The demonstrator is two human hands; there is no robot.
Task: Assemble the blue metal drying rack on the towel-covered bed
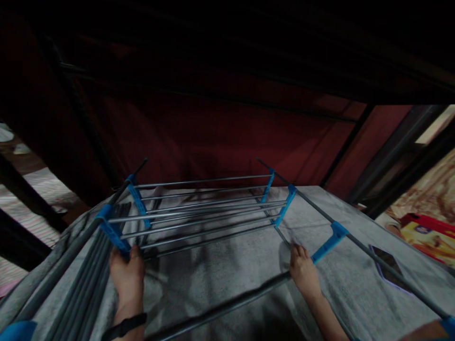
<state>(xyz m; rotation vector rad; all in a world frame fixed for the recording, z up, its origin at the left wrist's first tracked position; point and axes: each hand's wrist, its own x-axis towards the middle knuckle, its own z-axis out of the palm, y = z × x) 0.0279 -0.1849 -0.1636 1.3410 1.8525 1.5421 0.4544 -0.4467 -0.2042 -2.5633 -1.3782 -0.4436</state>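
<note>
A rack of grey metal tubes [202, 180] and blue plastic brackets stands on a grey cloth-covered surface [245, 251]. My left hand [128, 274], with a dark band at the wrist, is closed at the lower end of a left blue bracket [113, 232]. My right hand [304, 272] has its fingers closed around the end of a loose grey tube [227, 308], beside the lower end of a right blue bracket [325, 248]. The tube slants down toward the bottom left. Its far fingertips and the bracket's lower end are partly hidden.
Several loose grey tubes [87, 279] lie bundled left of my left hand. A phone [389, 267] rests on the cloth at right, under the rack's side rail. Farther right is a red and yellow package [430, 237]. A dark red fabric wall [220, 137] closes the back.
</note>
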